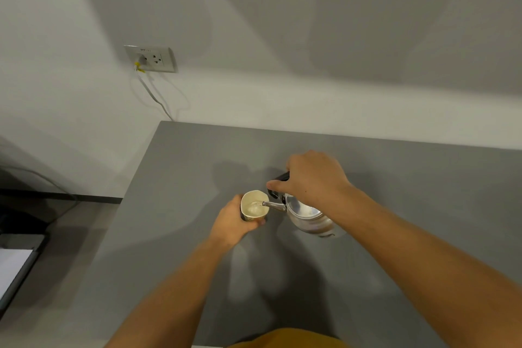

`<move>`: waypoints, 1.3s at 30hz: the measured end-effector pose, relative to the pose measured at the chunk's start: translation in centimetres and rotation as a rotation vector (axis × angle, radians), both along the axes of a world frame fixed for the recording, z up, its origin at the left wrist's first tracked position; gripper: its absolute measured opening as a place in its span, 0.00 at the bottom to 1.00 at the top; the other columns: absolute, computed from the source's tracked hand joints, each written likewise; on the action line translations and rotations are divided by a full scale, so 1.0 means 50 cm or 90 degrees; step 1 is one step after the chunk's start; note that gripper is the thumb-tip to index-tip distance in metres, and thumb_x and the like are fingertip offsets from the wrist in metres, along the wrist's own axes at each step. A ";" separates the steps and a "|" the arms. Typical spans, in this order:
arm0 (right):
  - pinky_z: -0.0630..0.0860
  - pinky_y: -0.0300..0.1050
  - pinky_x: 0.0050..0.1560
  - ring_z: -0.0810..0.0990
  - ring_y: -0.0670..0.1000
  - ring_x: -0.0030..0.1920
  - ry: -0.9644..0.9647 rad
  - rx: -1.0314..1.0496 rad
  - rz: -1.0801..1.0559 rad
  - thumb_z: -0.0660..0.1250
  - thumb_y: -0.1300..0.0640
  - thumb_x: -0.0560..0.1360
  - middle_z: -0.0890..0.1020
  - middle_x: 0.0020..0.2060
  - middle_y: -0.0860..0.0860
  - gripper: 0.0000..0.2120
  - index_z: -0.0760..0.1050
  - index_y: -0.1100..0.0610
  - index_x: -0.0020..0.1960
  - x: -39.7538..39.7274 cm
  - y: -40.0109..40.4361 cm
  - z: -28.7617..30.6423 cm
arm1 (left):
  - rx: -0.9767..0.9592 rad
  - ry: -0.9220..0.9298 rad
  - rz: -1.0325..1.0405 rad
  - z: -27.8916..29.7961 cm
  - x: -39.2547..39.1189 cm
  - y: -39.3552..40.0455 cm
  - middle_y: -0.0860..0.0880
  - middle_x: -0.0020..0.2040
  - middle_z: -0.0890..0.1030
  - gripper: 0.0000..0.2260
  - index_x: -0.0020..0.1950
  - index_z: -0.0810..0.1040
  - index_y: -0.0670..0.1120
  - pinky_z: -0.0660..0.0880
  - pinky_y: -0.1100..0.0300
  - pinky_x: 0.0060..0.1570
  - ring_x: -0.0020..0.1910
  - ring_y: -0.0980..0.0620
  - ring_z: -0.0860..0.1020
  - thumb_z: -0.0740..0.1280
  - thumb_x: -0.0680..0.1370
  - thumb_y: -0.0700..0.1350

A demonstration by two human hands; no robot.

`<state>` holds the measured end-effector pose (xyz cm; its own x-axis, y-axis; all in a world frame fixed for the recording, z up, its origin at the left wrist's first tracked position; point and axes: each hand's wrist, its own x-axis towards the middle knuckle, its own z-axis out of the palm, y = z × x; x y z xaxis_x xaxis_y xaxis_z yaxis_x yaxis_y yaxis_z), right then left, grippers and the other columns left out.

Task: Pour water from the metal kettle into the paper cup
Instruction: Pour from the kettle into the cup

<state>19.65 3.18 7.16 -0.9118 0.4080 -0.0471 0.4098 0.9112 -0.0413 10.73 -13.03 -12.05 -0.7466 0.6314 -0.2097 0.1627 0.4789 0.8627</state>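
Note:
A shiny metal kettle [308,215] hangs tilted to the left above the grey table [395,206]. My right hand [313,178] grips its black handle from above. The spout reaches over the rim of a small paper cup [252,207], and a thin stream of water runs into it. The cup's pale inside shows some water. My left hand [233,222] is wrapped around the cup's side from the left and front, so its lower wall is mostly hidden.
The table's left edge runs diagonally from the wall down to the lower left. A wall socket [152,59] with a plugged-in cable sits above the table's far left corner. A laptop edge [17,271] lies on a lower surface at the far left.

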 end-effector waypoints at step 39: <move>0.60 0.42 0.25 0.70 0.48 0.25 -0.024 -0.008 0.006 0.69 0.36 0.70 0.73 0.24 0.50 0.25 0.69 0.53 0.27 -0.019 -0.006 -0.001 | 0.006 -0.012 0.000 -0.013 -0.004 -0.002 0.60 0.50 0.84 0.27 0.57 0.76 0.61 0.80 0.57 0.51 0.49 0.60 0.83 0.81 0.62 0.58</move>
<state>18.70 2.86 7.13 -0.9133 0.3979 -0.0864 0.4021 0.9149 -0.0370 10.55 -13.14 -12.69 -0.7428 0.6332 -0.2175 0.1462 0.4705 0.8702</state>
